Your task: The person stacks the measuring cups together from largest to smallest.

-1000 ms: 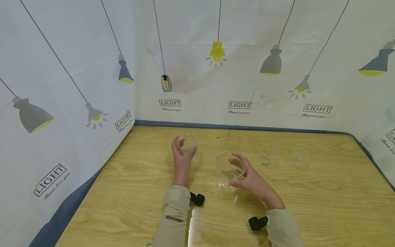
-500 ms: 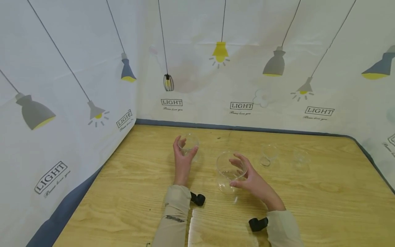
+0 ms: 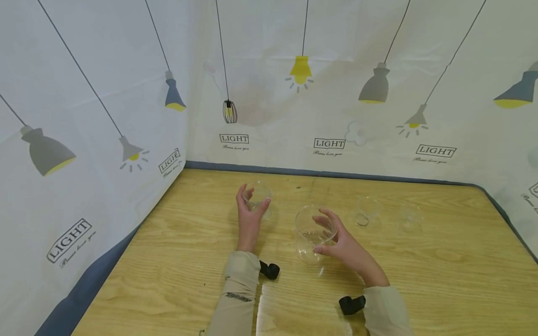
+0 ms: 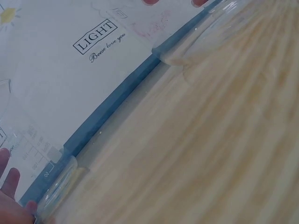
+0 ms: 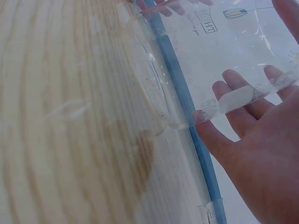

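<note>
My left hand (image 3: 250, 221) curves its fingers and thumb round a small clear beaker (image 3: 258, 192) on the left of the table. Printed volume marks show on that small beaker (image 4: 42, 158) in the left wrist view. To its right, my right hand (image 3: 346, 249) holds a larger clear beaker (image 3: 307, 238), thumb on the near side and fingers behind. The large beaker (image 5: 236, 99) bears a white label patch in the right wrist view. Both beakers stand upright, apart from each other. Their lower edges are faint against the wood.
Two more small clear glass vessels (image 3: 369, 205) (image 3: 409, 215) are faint on the table's right side. A pale translucent sheet (image 3: 302, 310) lies at the front. Printed cloth walls (image 3: 277, 154) rise behind and left of the wooden table (image 3: 168, 261).
The head view has shifted slightly, then settled. Both hands keep their grip on the beakers, and neither has visibly moved.
</note>
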